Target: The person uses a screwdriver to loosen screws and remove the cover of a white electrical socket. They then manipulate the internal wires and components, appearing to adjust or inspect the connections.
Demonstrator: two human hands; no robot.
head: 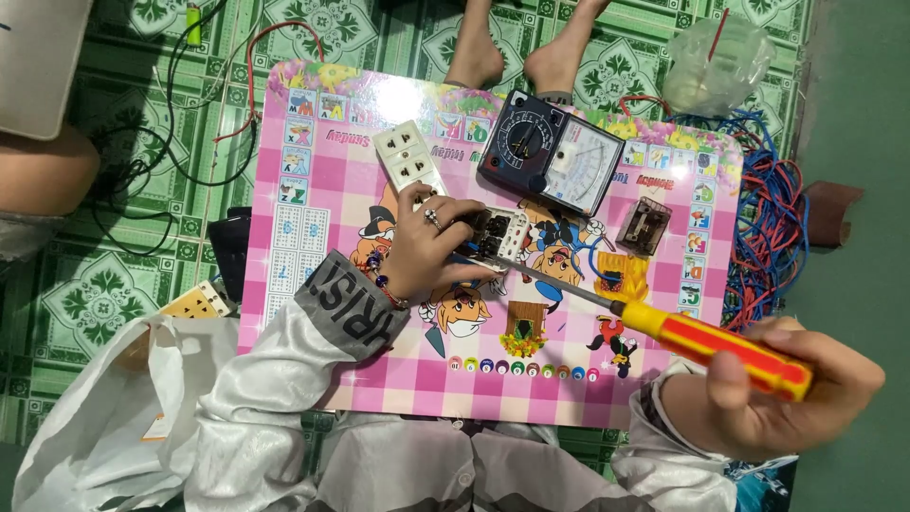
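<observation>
The left hand (428, 248) is closed over a white socket module (495, 235), pinning it flat near the middle of a pink checked cartoon board (303, 284). The right hand (777, 389) is wrapped around the yellow and red handle of a screwdriver (720, 349); its metal shaft runs left and far, with the tip at the module's right near corner.

Surroundings:
- A white twin socket strip (409, 156) lies just beyond the left hand, close to the knuckles.
- A black analogue multimeter (550, 152) sits far of the module, near but apart.
- A small dark square component (644, 226) lies right of the module, far of the shaft.
- A tangle of red and blue wires (773, 218) crowds the board's right edge.
- A clear plastic bag (716, 62) lies at far right.
- A white plastic bag (95, 427) lies at near left.
- Another person's bare feet (517, 52) rest at the far edge.

Nothing lies across the shaft's line.
</observation>
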